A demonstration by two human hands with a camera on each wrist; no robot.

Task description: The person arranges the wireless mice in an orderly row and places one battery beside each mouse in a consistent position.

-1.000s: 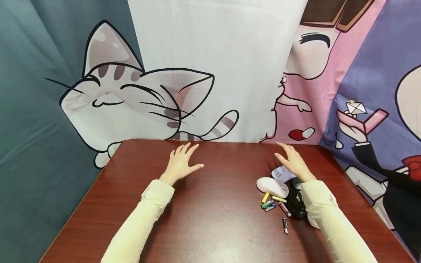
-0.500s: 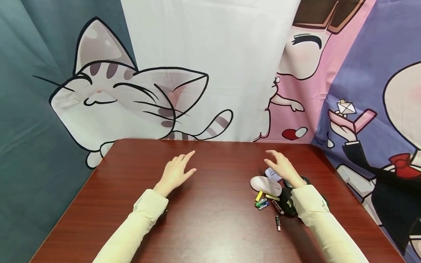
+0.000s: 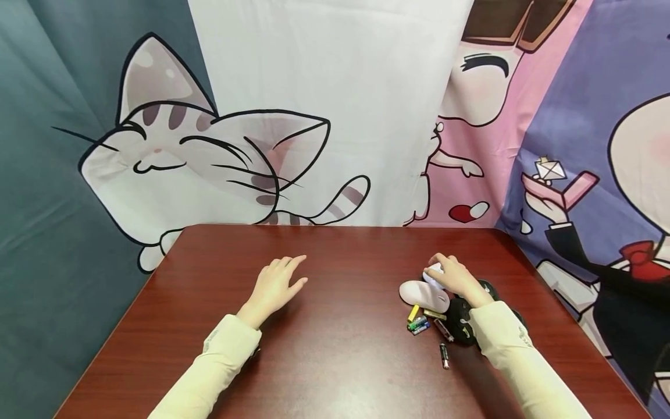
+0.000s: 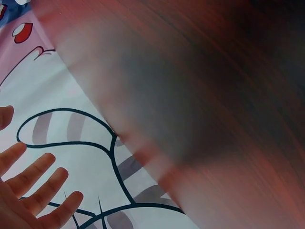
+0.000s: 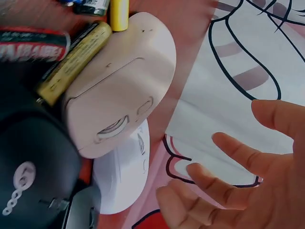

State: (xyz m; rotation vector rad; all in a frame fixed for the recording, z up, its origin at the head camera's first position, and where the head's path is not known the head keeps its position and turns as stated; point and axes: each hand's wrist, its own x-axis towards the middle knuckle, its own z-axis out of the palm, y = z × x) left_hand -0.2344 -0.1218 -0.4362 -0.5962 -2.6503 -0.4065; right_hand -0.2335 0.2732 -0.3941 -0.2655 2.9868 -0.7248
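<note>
My right hand (image 3: 454, 276) hovers over a lavender-white computer mouse (image 5: 125, 176) at the table's right. Its fingers are loosely bent and, in the right wrist view, stand apart from the mouse with nothing between them. Beside that mouse lies a larger pinkish-white mouse (image 3: 425, 295), and a black mouse (image 3: 460, 323) sits partly under the right wrist. Several batteries lie in front: a yellow one (image 3: 413, 313), green and blue ones (image 3: 420, 327), and a dark-and-red one (image 3: 444, 330). Over bare wood, my left hand (image 3: 270, 292) holds nothing, fingers spread.
A single battery (image 3: 444, 356) lies nearer the front. More dark mice (image 3: 488, 288) are partly hidden by the right forearm. The reddish-brown table (image 3: 345, 349) meets a cartoon-printed cloth (image 3: 335, 75) at its back edge.
My right hand has lowered toward the lavender-white mouse. My left hand has drawn slightly back toward me. The view has shifted a little to the right; mice and batteries look unmoved.
</note>
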